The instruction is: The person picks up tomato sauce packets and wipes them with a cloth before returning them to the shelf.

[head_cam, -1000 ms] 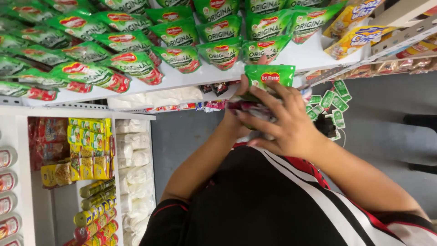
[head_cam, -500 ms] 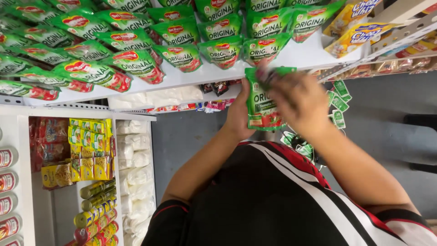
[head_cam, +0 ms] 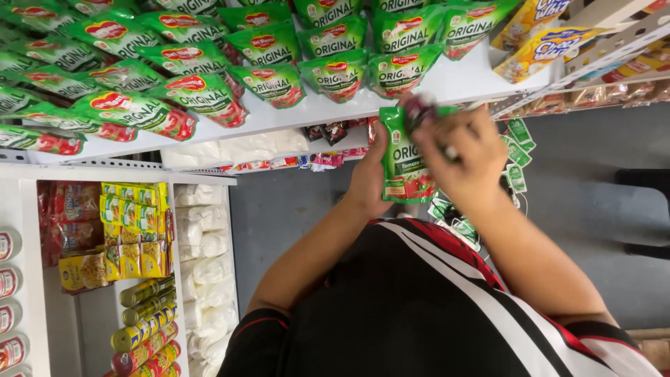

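The grip of both hands is on one green sauce pouch point(head_cam: 405, 164), held upright in front of the person's chest, just below the edge of a white shelf point(head_cam: 460, 77). The left hand point(head_cam: 370, 178) clasps the pouch's left edge from behind, fingers wrapped round it. The right hand point(head_cam: 464, 157) covers the pouch's top right corner, fingers curled and clenched there around a small dark item that is too blurred to identify. Both forearms rise from a black shirt with red and white stripes point(head_cam: 433, 300), elbows bent outward.

The pouch is green with white lettering and a red tomato picture at its base. On the white shelf above lie rows of matching green pouches point(head_cam: 328, 70), overlapping, each with a red oval label. At the shelf's right end are yellow pouches point(head_cam: 541, 45). Small green sachets point(head_cam: 520, 136) hang in a strip just to the right of the right hand.

At lower left, a white shelving unit point(head_cam: 31, 279) holds yellow and red packets point(head_cam: 129, 230), white bags point(head_cam: 206, 265), and cans lying on their sides point(head_cam: 143, 324).
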